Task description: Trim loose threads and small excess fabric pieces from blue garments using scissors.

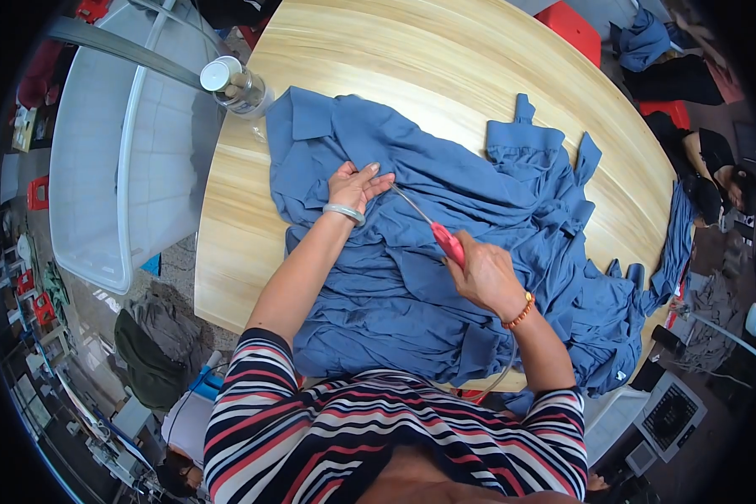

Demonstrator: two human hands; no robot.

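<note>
A pile of blue garments point(445, 252) covers the middle and right of a pale wooden table point(395, 59). My left hand point(355, 186) lies flat on the blue cloth, fingers together, pressing it down; a pale bangle sits on that wrist. My right hand point(485, 275) grips the red handle of a pair of scissors point(433, 228). The thin metal blades point up and left toward my left fingertips and rest on the cloth.
A clear jar with a metal lid point(231, 82) stands at the table's far left corner. A large white plastic bin point(118, 160) sits left of the table. Another person point(714, 172) is at the right. Dark cloth lies heaped on the floor point(155, 336).
</note>
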